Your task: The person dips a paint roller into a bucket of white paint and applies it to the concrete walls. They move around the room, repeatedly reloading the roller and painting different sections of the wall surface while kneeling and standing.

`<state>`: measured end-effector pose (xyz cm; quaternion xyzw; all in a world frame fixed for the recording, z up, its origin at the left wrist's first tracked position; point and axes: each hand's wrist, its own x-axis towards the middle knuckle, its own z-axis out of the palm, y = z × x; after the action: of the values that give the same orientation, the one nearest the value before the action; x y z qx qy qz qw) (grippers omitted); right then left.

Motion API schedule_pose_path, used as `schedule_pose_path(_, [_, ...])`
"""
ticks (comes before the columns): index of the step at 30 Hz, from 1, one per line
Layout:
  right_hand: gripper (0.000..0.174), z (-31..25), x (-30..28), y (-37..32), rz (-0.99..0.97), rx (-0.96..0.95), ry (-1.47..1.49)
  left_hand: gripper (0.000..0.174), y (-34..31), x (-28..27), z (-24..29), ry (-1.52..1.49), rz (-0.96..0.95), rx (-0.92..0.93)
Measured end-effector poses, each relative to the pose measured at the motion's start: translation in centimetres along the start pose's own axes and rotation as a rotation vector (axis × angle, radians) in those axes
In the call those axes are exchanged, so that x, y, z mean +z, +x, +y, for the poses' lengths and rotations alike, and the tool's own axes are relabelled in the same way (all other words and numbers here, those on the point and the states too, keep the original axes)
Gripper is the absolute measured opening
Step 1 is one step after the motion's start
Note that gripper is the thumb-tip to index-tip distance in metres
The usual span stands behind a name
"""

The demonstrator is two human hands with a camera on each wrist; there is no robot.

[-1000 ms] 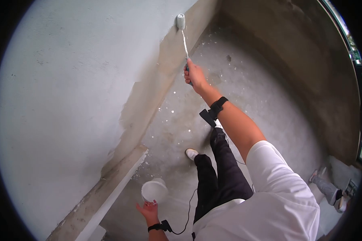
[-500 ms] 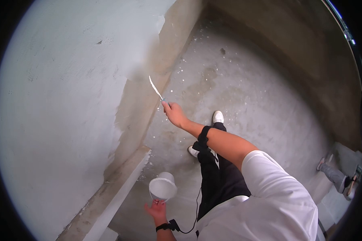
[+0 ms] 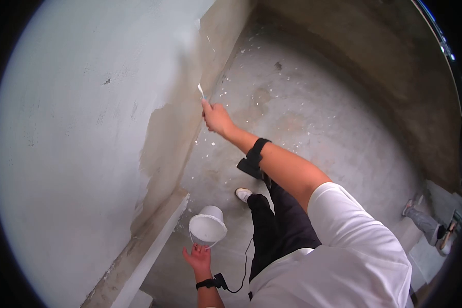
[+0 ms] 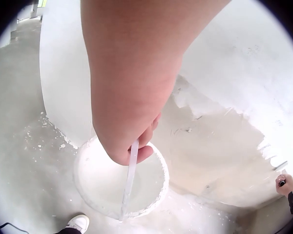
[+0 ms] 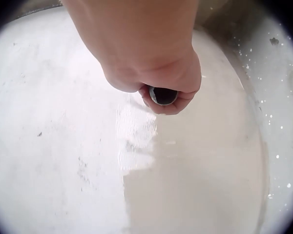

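Observation:
My right hand (image 3: pixel 218 119) grips a paint roller (image 3: pixel 200 90) by its handle, at the edge between white paint and bare wall. Its head blurs into the wall in the head view, but the left wrist view shows the roller head (image 4: pixel 281 166) against the painted edge. From the right wrist view, only the dark butt of the roller handle (image 5: pixel 163 95) shows under my fist. Low on the left, my left hand (image 3: pixel 198 259) holds a white bucket (image 3: pixel 210 211) by its bail handle (image 4: pixel 130 181). The bucket hangs tilted, pale paint inside.
White paint covers most of the wall (image 3: pixel 82 128); a brownish bare strip (image 3: pixel 161 138) runs along its bottom. A low ledge (image 3: pixel 138 241) juts out near the bucket. Paint spots dot the concrete floor (image 3: pixel 303 133). Another person's leg (image 3: pixel 423 220) shows at far right.
My right hand swung the roller back toward me along the wall, then slightly away again. The bucket stays in my left hand, in nearly the same place. The head view shifted a little.

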<state>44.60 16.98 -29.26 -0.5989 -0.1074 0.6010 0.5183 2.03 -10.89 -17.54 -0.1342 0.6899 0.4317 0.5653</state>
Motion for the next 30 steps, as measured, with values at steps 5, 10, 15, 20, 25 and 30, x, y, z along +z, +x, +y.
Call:
schedule_pose_path(5, [0.062,6.8,3.8,-6.4,-0.086,-0.114,-0.219,0.049,1.0,1.5,-0.6,0.06,0.028,-0.035])
schedule_pose_path(10, [0.062,2.9,-0.6,-1.6,0.031,-0.133,-0.314,0.048,0.5,3.2,-1.3,0.112,0.045,-0.027])
schedule_pose_path(15, [0.06,-6.4,-6.3,7.2,0.073,-0.046,-0.077,0.047,-1.4,5.9,-2.7,0.114,0.115,0.022])
schedule_pose_path(20, [0.059,-3.1,-2.6,5.4,0.06,-0.094,-0.022,0.046,-1.7,5.9,-2.6,0.027,0.035,0.015])
schedule_pose_path(25, [0.061,3.8,1.8,-4.7,-0.029,-0.105,-0.238,0.045,-2.5,7.1,-2.4,0.083,0.034,0.017])
schedule_pose_path(30, [0.06,3.7,-1.8,-4.0,-0.095,-0.187,-0.457,0.044,-3.1,7.5,-3.6,0.086,-0.004,-0.002])
